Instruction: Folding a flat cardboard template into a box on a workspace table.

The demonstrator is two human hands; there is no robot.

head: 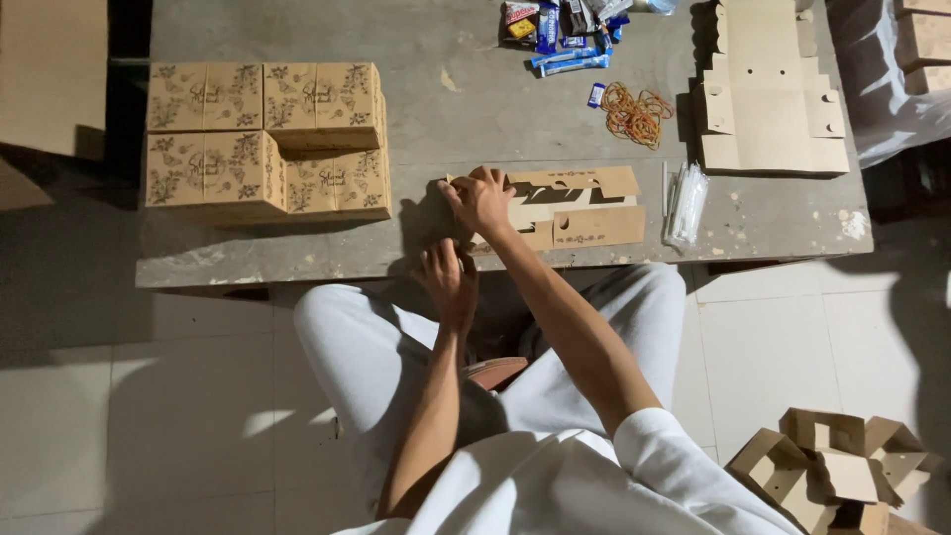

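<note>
Head view: a flat, unfolded brown cardboard box blank (570, 206), cut with slots, flaps and a small round hole, lies near the front edge of the grey, scuffed worktop (466, 119); the right hand (482, 201) presses down on its left end with fingers curled over the card, while the left hand (448, 280) sits just below at the worktop edge, fingers bent, and whether it grips the card cannot be told. To the left stand stacked, finished printed boxes (265, 139); to the right lie a clear plastic packet (686, 205), a pile of rubber bands (634, 112) and more flat blanks (768, 94). The floor is pale tile (149, 426), with folded plain cartons (842, 471) at lower right.
</note>
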